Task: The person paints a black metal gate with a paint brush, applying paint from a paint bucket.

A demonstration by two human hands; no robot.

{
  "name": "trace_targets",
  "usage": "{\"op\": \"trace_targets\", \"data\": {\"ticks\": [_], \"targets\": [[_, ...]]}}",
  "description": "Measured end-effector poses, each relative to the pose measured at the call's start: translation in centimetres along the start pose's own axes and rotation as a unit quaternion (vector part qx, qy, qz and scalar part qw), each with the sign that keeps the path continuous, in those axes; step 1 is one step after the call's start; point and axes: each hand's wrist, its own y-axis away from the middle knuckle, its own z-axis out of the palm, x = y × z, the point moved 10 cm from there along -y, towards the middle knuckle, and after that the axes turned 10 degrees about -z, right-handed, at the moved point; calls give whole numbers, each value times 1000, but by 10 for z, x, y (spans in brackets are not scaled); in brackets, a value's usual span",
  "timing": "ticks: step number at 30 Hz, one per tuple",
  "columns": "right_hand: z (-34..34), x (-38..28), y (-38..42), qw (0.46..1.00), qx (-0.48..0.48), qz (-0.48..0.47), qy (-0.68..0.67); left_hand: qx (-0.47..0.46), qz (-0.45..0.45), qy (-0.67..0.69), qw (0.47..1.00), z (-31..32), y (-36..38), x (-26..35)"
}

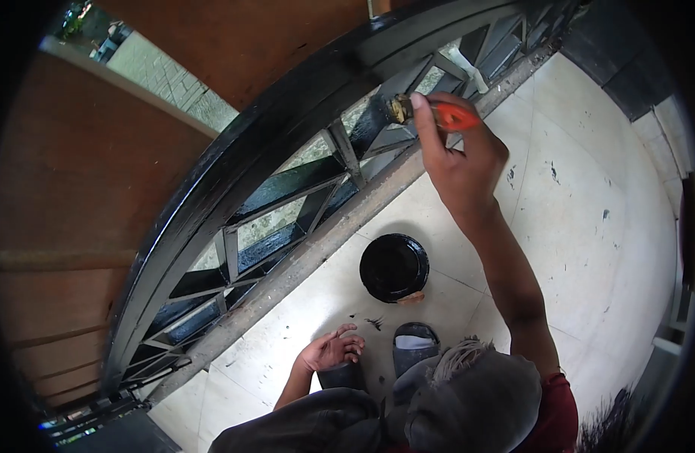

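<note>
My right hand (466,162) is closed round a paintbrush (455,116) with a red-orange handle. Its bristle end meets a dark slat of the black metal gate (183,226), where wet-looking black paint shines on several slats. Below, on the tiles, stands a round black container (365,273) with dark contents. A small brown piece (412,298) lies at its lower edge; I cannot make out its kind. My left hand (332,349) hangs by my knee, holding nothing, its fingers loosely bent and apart.
A grey concrete kerb (302,253) runs along the gate's foot. Dark paint spots mark the pale tiled floor (566,226). My sandalled foot (415,346) is just below the container. Brown panels (68,181) stand beyond the gate, with paving (166,75) showing between them.
</note>
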Motion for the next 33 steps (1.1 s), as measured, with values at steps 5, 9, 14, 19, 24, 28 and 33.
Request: {"op": "trace_targets", "data": {"ticks": [5, 9, 14, 19, 24, 28, 33], "targets": [[20, 8, 9, 997, -54, 40, -48, -14, 16, 16, 1000, 3, 1, 1], [8, 7, -3, 999, -17, 44, -17, -22, 8, 10, 1000, 3, 1, 1], [7, 10, -2, 998, -40, 12, 42, -20, 9, 5, 1000, 6, 0, 6], [-6, -4, -11, 997, -48, 53, 36, -63, 16, 29, 997, 17, 3, 5], [-22, -36, -18, 991, -71, -85, 76, -63, 6, 24, 998, 19, 2, 5], [-5, -59, 4, 947, -190, -221, 135, -53, 5, 19, 998, 14, 3, 5], [11, -51, 4, 936, -290, -131, 151, -56, 5, 25, 998, 14, 2, 5]]}}
